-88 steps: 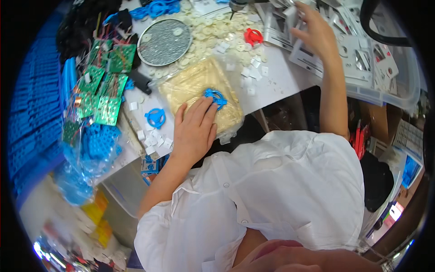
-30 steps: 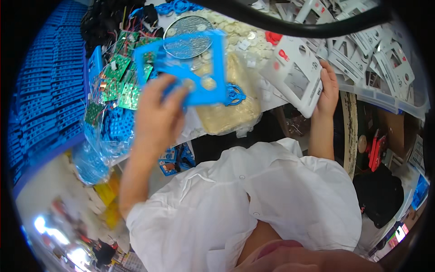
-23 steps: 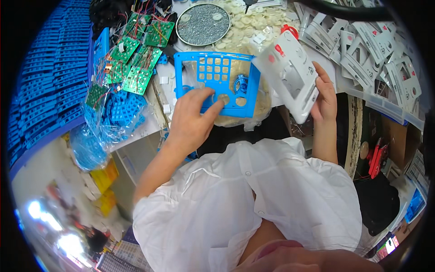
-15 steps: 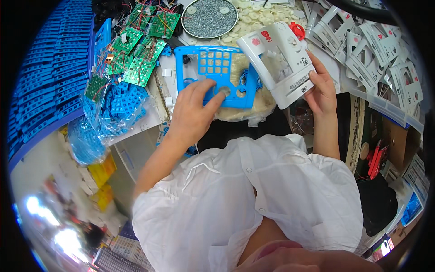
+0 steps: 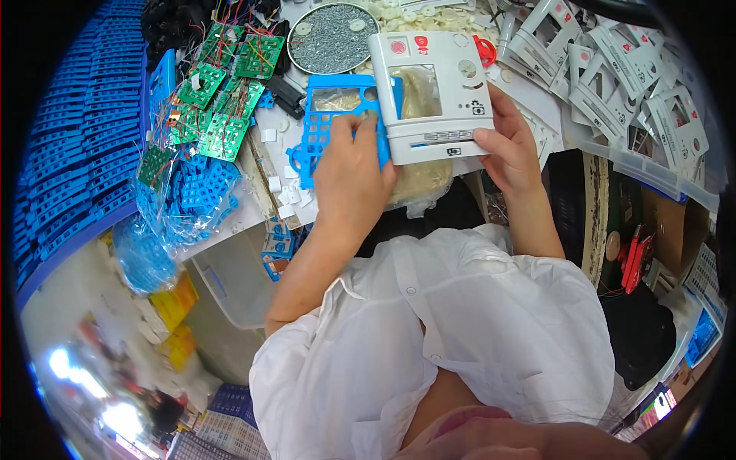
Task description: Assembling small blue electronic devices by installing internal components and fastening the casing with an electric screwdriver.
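Observation:
My right hand (image 5: pixel 510 146) grips the lower right corner of a white plastic housing (image 5: pixel 399 130), thumb on its front face. The housing has a square window, a slot and small printed marks. My left hand (image 5: pixel 351 165) is closed on a blue plastic panel (image 5: pixel 314 142) with a grid of square holes, its fingertips at the panel's middle. The white housing overlaps the panel's right side, so that part is hidden. Beneath both lies a beige block wrapped in clear plastic (image 5: pixel 429 180).
Green circuit boards (image 5: pixel 222 136) with wires lie left, beside bagged blue parts (image 5: pixel 199 192). Blue panels are stacked (image 5: pixel 84 115) at far left. Behind are a round tray of small metal screws (image 5: pixel 333 42) and pale plastic discs (image 5: pixel 429 21). A clear bin (image 5: pixel 652 172) of white housings stands right.
The white housing has moved left and turned more upright, now overlapping the blue panel. The blue panel has rotated in my left hand, its hole grid now lower and to the left.

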